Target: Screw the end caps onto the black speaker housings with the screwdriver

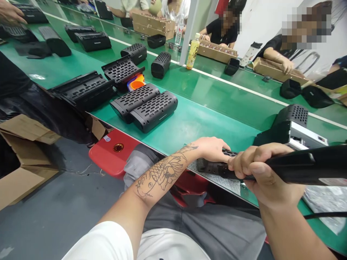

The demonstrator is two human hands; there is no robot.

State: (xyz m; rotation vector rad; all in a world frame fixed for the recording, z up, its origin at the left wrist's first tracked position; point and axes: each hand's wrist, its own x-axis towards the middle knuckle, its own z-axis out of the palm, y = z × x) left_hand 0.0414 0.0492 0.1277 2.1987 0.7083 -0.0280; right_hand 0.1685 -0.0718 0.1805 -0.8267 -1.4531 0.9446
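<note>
My left hand [213,148] grips a black perforated housing [217,170] lying at the near table edge, its index finger stretched toward my other hand. Wrapped in my right hand [271,173] is a long black electric screwdriver [311,164], lying nearly level above the right end of the housing. The tool's tip is hidden behind my fingers. Clear plastic wrap [230,185] shows under the housing. To the left on the green table [195,115], two black slotted housings [155,110] lie side by side.
More black housings and an orange-and-blue object [136,83] sit further left. A black device with a white panel [306,135] stands at the right, near a plastic bag [325,206]. Red stools [108,153] and a cardboard box [29,155] are below. Co-workers sit across the table.
</note>
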